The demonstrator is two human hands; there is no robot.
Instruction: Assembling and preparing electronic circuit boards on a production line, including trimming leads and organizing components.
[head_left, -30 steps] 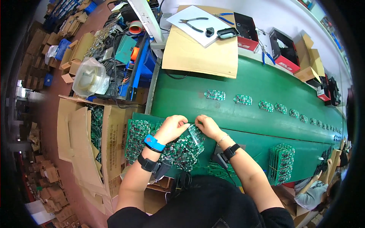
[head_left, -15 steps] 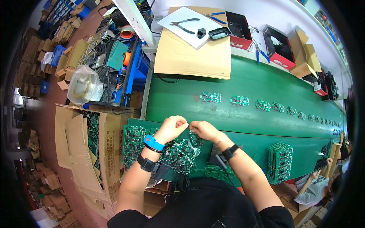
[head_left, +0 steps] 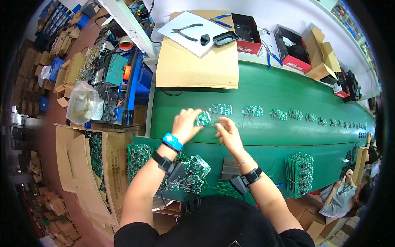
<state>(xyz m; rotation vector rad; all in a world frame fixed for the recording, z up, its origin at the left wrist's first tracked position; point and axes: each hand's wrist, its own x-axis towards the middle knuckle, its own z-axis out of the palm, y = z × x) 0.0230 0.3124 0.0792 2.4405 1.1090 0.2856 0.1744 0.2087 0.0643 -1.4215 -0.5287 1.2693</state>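
Green circuit board (head_left: 203, 118) pinched in left hand (head_left: 186, 124) over belt (head_left: 263, 92).

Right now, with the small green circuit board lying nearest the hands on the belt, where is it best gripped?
Grip the circuit board by its two long outer edges, coming from above. It lies flat on the green belt, parts facing up, so edge contact probably spares them. The next board lies apart on its far side, leaving the ends free too.

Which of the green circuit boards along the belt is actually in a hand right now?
The leftmost circuit board, gripped by the left hand with the right hand beside it. The other boards lie untouched in a row further right on the belt.
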